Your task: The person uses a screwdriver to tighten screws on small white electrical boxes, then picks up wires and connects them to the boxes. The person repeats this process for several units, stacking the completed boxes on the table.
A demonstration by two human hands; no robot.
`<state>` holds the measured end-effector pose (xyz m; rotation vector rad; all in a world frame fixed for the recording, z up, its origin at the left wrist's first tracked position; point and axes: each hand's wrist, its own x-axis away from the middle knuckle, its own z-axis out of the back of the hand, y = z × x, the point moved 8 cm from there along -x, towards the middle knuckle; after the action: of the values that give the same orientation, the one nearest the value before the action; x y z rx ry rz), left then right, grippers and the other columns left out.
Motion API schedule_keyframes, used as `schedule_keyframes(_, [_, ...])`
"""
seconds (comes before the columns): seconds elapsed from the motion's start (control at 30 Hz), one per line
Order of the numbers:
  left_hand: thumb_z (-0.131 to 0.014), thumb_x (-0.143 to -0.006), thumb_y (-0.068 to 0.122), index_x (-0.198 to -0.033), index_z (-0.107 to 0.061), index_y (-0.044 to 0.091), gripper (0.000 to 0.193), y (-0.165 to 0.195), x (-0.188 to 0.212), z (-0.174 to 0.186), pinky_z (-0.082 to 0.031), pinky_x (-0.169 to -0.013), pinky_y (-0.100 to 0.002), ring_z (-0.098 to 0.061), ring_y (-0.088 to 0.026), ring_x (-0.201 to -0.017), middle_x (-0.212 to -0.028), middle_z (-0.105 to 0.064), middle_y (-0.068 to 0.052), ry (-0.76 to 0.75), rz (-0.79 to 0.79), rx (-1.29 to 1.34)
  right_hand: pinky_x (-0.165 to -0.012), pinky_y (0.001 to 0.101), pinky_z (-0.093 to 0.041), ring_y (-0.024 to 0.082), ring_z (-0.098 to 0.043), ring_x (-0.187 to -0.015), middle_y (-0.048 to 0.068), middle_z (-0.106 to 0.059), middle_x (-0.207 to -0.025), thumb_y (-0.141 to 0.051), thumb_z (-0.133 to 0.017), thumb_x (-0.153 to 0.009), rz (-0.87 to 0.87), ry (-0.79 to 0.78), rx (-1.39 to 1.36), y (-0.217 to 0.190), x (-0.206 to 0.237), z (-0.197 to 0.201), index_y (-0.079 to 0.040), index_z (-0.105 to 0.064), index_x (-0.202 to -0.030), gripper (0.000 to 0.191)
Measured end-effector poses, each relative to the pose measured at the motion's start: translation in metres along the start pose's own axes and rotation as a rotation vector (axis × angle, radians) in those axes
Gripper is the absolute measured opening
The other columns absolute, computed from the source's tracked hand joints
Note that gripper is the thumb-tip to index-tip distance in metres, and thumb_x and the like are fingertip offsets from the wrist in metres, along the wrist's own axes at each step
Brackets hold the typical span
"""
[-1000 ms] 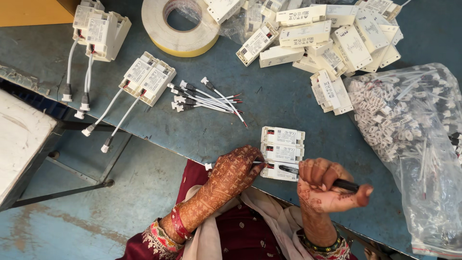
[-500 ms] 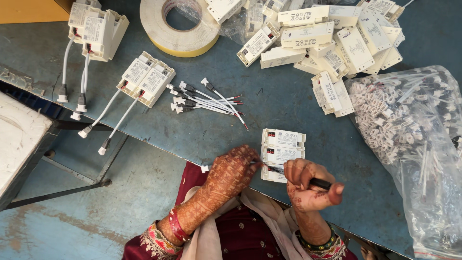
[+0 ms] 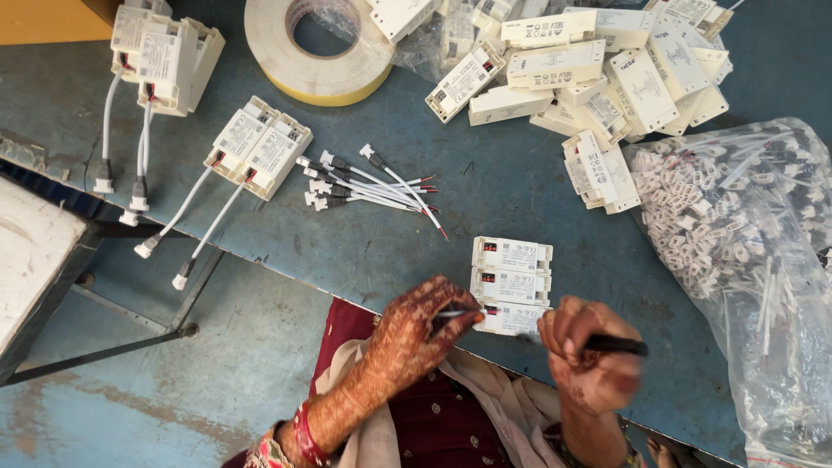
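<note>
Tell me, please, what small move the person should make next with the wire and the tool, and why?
Probably press the screwdriver tip into the nearest white module, because the left hand already holds a thin wire at its red terminal end, and the right hand aims the tool there.

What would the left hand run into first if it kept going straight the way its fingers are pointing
The left hand points right along the table edge, pinching a thin wire. It would probably first meet the nearest white rectangular module, which its fingertips almost touch already, though depth is unclear; the right hand lies beyond.
</note>
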<state>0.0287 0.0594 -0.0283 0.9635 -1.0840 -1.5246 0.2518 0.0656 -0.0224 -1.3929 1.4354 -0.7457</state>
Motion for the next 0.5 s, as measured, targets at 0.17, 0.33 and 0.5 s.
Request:
schedule_keyframes(0.17, [-0.079,-0.09,0.012,-0.101,-0.072,0.008,0.013,0.022,0.009,0.0,-0.058,-0.07,-0.035,-0.072,-0.023,-0.085,-0.093,-0.069,-0.007,0.082,-0.08,0.217,-0.057,0.0222,-0.04,0.006,-0.055,-0.066,0.004,-0.063,-0.08,-0.017,-0.076,-0.087,-0.328,-0.006,0.454,0.006,0.011,-0.002,0.004,-0.071,-0.103,0.027])
schedule_keyframes(0.33, [-0.078,-0.09,0.008,-0.103,-0.071,0.007,0.015,0.023,0.015,-0.011,-0.058,-0.075,-0.035,-0.073,-0.024,-0.091,-0.097,-0.069,-0.007,0.007,-0.073,0.251,-0.067,0.0237,-0.051,0.009,-0.067,-0.077,0.006,-0.072,-0.088,-0.007,-0.075,-0.086,-0.435,0.061,0.445,0.016,0.027,-0.01,0.005,-0.072,-0.103,0.021])
schedule_keyframes(0.5, [-0.078,-0.088,0.007,-0.104,-0.071,0.006,0.017,0.022,0.018,-0.013,-0.057,-0.079,-0.037,-0.072,-0.026,-0.094,-0.098,-0.069,-0.008,-0.021,-0.064,0.207,-0.069,0.024,-0.051,0.011,-0.066,-0.081,0.008,-0.07,-0.091,-0.007,-0.076,-0.089,-0.259,-0.054,0.576,0.003,0.021,-0.027,0.002,-0.075,-0.095,0.011])
